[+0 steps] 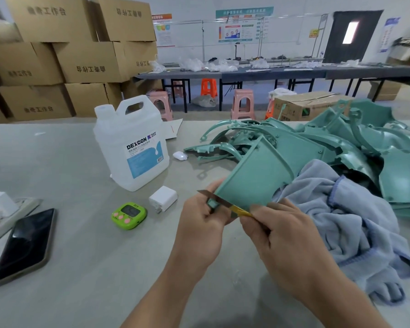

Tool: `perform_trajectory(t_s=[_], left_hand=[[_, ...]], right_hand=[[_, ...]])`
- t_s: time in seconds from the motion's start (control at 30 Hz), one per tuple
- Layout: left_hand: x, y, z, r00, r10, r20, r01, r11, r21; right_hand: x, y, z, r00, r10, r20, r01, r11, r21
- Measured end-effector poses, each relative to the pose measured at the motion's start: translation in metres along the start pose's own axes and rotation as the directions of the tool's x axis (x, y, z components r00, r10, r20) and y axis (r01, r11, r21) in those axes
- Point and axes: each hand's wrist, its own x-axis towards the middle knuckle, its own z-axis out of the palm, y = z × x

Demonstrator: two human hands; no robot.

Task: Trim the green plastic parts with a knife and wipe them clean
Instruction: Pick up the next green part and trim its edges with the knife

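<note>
My left hand (200, 223) grips the near corner of a flat green plastic part (256, 176), held tilted above the grey table (81, 268). A knife (223, 201) with a yellow handle is held in my right hand (282, 235); its metal blade lies along the part's lower edge, tip pointing left. A pale blue cloth (346, 221) lies crumpled on the table just right of my hands. A heap of green plastic parts (341, 143) fills the far right of the table.
A white Dexcon jug (133, 147) stands left of the held part. Nearer me lie a white charger (163, 198), a green timer (129, 215) and a dark phone (25, 245). A small white case (180, 155) sits by the heap. Cardboard boxes (64, 58) stack behind.
</note>
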Motion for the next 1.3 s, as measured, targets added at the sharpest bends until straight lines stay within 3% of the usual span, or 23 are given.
perform_trajectory(t_s=[0.13,0.27,0.3,0.43,0.57,0.63,0.7,0.73,0.87,0.9,0.97,1.0,1.07,1.13,1.2,1.3], left_hand=[[0.001,-0.003,0.0,0.997,-0.016,-0.075,0.019,0.999,0.029],[0.001,-0.003,0.0,0.998,-0.011,-0.064,0.011,1.0,-0.004],[0.0,-0.003,0.001,0.998,-0.008,-0.054,0.007,1.0,-0.011],[0.001,-0.004,-0.003,0.998,0.003,-0.063,-0.004,1.0,-0.015],[0.001,-0.004,-0.003,0.998,0.038,-0.042,-0.038,0.999,0.016],[0.001,-0.004,-0.006,0.999,0.03,-0.042,-0.029,0.999,0.023],[0.002,-0.007,-0.011,0.999,0.023,-0.04,-0.021,0.999,0.029],[0.003,-0.008,-0.015,0.999,0.025,-0.039,-0.024,0.999,0.04],[0.006,-0.011,-0.019,0.998,0.053,-0.045,-0.049,0.996,0.074],[0.006,-0.012,-0.019,0.998,0.054,-0.042,-0.051,0.996,0.069],[0.007,-0.013,-0.022,0.998,0.023,-0.055,-0.021,0.999,0.031],[0.008,-0.014,-0.024,0.997,-0.004,-0.073,0.005,1.0,0.014],[0.01,-0.017,-0.03,0.987,-0.072,-0.144,0.073,0.997,-0.001],[0.013,-0.022,-0.034,0.954,-0.193,-0.231,0.176,0.98,-0.089],[0.016,-0.025,-0.035,0.91,-0.314,-0.271,0.251,0.937,-0.245],[0.02,-0.023,-0.041,0.861,-0.411,-0.299,0.285,0.878,-0.385]], right_hand=[[0.006,0.005,-0.009,0.973,0.165,-0.162,-0.171,0.985,-0.027],[0.002,0.002,-0.005,0.999,0.021,-0.048,-0.021,1.0,0.005],[0.002,0.003,-0.004,0.998,0.039,-0.043,-0.039,0.999,-0.004],[0.015,0.014,-0.016,0.92,0.298,-0.255,-0.305,0.952,0.015],[0.016,0.01,-0.016,0.994,0.073,-0.08,-0.072,0.997,0.017],[0.019,0.021,-0.011,0.974,0.213,-0.074,-0.206,0.975,0.087],[0.024,0.032,-0.013,0.889,0.426,-0.168,-0.387,0.895,0.221],[0.023,0.034,-0.014,0.873,0.442,-0.205,-0.39,0.886,0.252],[0.009,0.017,-0.005,0.99,0.117,-0.084,-0.111,0.992,0.067],[0.007,0.018,-0.002,0.99,0.123,-0.066,-0.12,0.992,0.05],[0.012,0.028,-0.001,0.928,0.339,-0.156,-0.328,0.94,0.095],[0.014,0.035,-0.003,0.86,0.461,-0.22,-0.421,0.884,0.205],[0.011,0.045,-0.006,0.762,0.615,-0.205,-0.418,0.707,0.57],[0.003,0.044,-0.007,0.785,0.612,-0.096,-0.352,0.567,0.745],[-0.002,0.047,-0.004,0.834,0.549,-0.055,-0.355,0.61,0.708],[0.002,0.049,-0.012,0.825,0.564,0.024,-0.432,0.603,0.671]])
